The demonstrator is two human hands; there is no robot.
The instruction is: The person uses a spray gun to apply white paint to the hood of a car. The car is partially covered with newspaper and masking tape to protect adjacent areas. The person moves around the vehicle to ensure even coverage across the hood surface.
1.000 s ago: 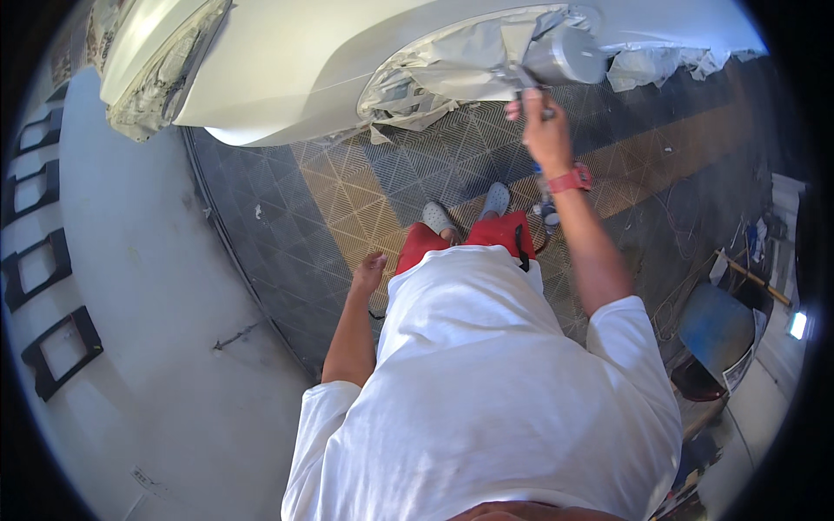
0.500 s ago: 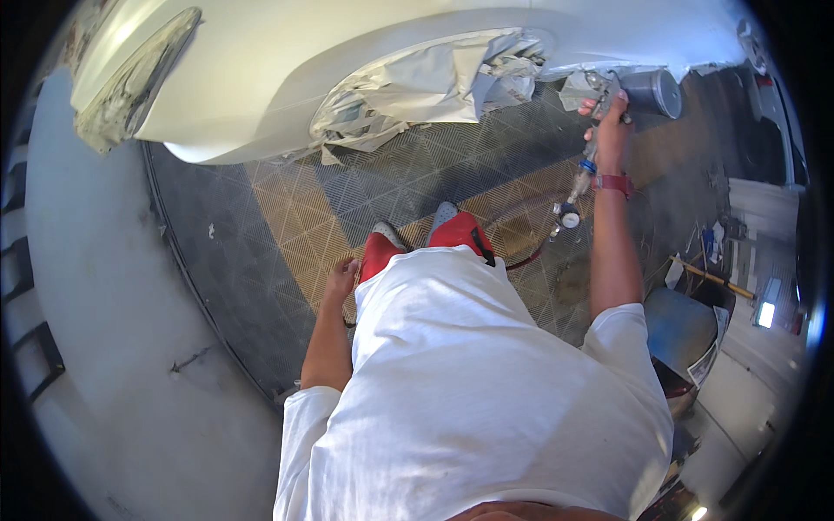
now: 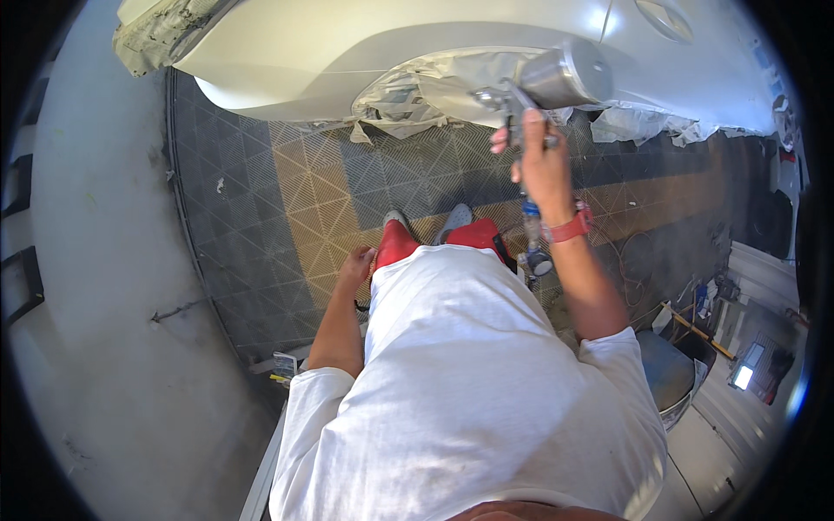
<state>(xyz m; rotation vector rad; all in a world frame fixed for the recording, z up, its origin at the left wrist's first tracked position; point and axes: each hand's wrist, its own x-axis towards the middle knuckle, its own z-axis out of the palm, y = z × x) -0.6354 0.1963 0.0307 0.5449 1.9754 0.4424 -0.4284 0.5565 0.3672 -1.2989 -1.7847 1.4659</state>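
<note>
My right hand (image 3: 543,165) is closed round the handle of a metal spray gun (image 3: 512,104) with a silver cup (image 3: 560,74) on top and a gauge (image 3: 539,260) on the fitting below. The gun is held in front of a white car body panel (image 3: 287,48), over the wheel opening covered with crumpled masking sheet (image 3: 417,91). The gun's nozzle is blurred. My left hand (image 3: 356,260) hangs beside my red shorts (image 3: 395,243), its fingers loosely bent, with nothing visible in them.
The floor is grey and tan grid tiles (image 3: 308,200). A pale wall or panel (image 3: 104,330) runs along the left, with black frames (image 3: 24,282) at its edge. A dark hose (image 3: 621,260), a blue chair-like object (image 3: 660,365) and assorted clutter with a yellow pole (image 3: 695,330) are at the right.
My right hand and the spray gun have swung back leftward from their position half a second ago. The view has shifted, showing more of the car's right side. My left hand still hangs low.
</note>
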